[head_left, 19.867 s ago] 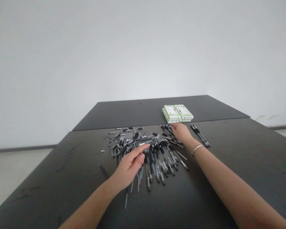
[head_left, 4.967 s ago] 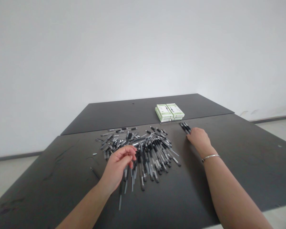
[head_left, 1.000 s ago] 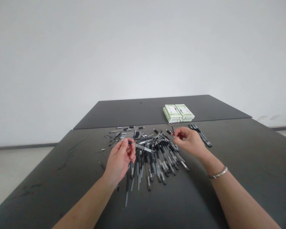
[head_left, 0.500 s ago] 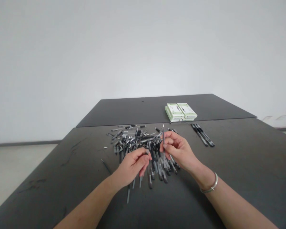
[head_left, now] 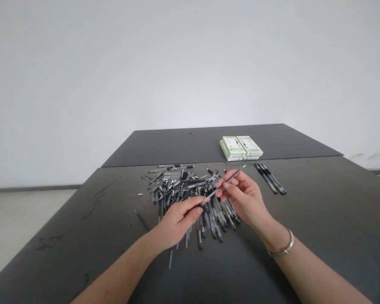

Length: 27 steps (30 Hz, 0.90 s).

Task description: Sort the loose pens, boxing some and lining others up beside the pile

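Observation:
My right hand (head_left: 242,194) pinches a pen refill (head_left: 227,180) between thumb and fingers. The refill slants, with its metal tip up to the right and its pale tail down to the left. That tail reaches the closed thumb and forefinger of my left hand (head_left: 182,219). Something small and dark shows between those left fingertips, mostly hidden, so I cannot tell what it is. Beneath and behind both hands spreads a pile of pen parts (head_left: 213,219): clear barrels, dark caps, refills and small metal tips.
Several black-gripped pens (head_left: 270,178) lie side by side at the right. Green and white boxes (head_left: 241,147) are stacked on the far part of the dark table (head_left: 319,228). One loose refill (head_left: 142,220) and a small metal tip (head_left: 140,194) lie left of the pile.
The refill has swung from upright to a slant, its tip now to the right and its tail at my left fingertips. My right hand has shifted slightly right.

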Each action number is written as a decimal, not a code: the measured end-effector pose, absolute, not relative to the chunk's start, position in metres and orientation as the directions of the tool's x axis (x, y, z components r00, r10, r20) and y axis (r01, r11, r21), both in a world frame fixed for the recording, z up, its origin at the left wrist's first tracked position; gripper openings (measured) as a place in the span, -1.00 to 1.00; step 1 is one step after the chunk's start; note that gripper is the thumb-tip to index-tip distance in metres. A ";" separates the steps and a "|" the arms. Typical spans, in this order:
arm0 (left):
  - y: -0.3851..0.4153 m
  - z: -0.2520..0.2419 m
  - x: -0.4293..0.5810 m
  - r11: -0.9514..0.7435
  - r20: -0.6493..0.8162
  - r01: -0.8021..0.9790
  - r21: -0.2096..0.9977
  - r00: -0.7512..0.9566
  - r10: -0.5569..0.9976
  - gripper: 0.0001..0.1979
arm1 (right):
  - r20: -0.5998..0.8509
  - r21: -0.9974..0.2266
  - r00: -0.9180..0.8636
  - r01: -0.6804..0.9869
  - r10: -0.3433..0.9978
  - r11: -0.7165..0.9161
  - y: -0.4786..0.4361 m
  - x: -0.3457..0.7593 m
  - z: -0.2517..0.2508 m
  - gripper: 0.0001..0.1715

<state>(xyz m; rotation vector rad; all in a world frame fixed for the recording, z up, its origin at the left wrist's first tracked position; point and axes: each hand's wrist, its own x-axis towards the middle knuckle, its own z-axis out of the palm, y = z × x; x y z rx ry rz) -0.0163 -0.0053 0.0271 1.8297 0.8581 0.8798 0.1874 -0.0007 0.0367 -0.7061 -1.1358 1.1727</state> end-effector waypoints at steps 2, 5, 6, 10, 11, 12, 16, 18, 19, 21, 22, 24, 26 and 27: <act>-0.005 0.027 -0.017 -0.362 0.217 0.202 0.910 0.512 0.831 -0.69 | 0.315 -0.894 -0.027 -0.344 0.949 0.287 0.000 0.188 0.036 -0.82; -0.005 0.027 -0.016 -0.359 0.219 0.198 0.912 0.504 0.835 -0.70 | 0.324 -0.896 -0.044 -0.336 0.945 0.292 0.000 0.190 0.033 -0.83; -0.005 0.027 -0.016 -0.352 0.217 0.193 0.916 0.500 0.839 -0.70 | 0.327 -0.897 -0.047 -0.329 0.944 0.294 0.000 0.190 0.032 -0.84; -0.006 0.028 -0.014 -0.351 0.220 0.189 0.917 0.494 0.841 -0.70 | 0.335 -0.901 -0.054 -0.309 0.941 0.304 0.000 0.192 0.031 -0.83; -0.006 0.029 -0.014 -0.354 0.224 0.188 0.916 0.494 0.840 -0.70 | 0.337 -0.902 -0.053 -0.306 0.940 0.306 0.000 0.192 0.031 -0.83; -0.006 0.029 -0.014 -0.356 0.227 0.187 0.916 0.492 0.840 -0.71 | 0.338 -0.902 -0.052 -0.303 0.940 0.308 0.000 0.192 0.032 -0.83; -0.005 0.027 -0.015 -0.356 0.226 0.191 0.915 0.489 0.843 -0.70 | 0.344 -0.901 -0.057 -0.301 0.937 0.312 0.000 0.192 0.032 -0.85; -0.005 0.025 -0.016 -0.363 0.224 0.205 0.909 0.495 0.840 -0.69 | 0.350 -0.898 -0.065 -0.308 0.934 0.315 0.001 0.193 0.031 -0.86; -0.005 0.023 -0.017 -0.367 0.225 0.211 0.906 0.496 0.839 -0.69 | 0.353 -0.896 -0.067 -0.312 0.933 0.317 0.001 0.193 0.031 -0.87; -0.004 0.022 -0.018 -0.369 0.224 0.219 0.903 0.493 0.841 -0.69 | 0.355 -0.894 -0.067 -0.315 0.933 0.318 0.001 0.193 0.030 -0.87; -0.004 0.021 -0.019 -0.368 0.224 0.220 0.904 0.490 0.843 -0.69 | 0.354 -0.894 -0.065 -0.315 0.933 0.318 0.001 0.193 0.030 -0.87; -0.004 0.021 -0.019 -0.370 0.226 0.221 0.902 0.487 0.843 -0.69 | 0.349 -0.896 -0.060 -0.315 0.935 0.314 0.001 0.193 0.030 -0.86; -0.004 0.022 -0.019 -0.385 0.236 0.228 0.894 0.490 0.839 -0.69 | 0.349 -0.893 -0.056 -0.321 0.935 0.315 0.000 0.193 0.031 -0.86; -0.004 0.022 -0.018 -0.393 0.242 0.231 0.890 0.493 0.836 -0.69 | 0.352 -0.891 -0.055 -0.325 0.934 0.316 0.000 0.192 0.032 -0.86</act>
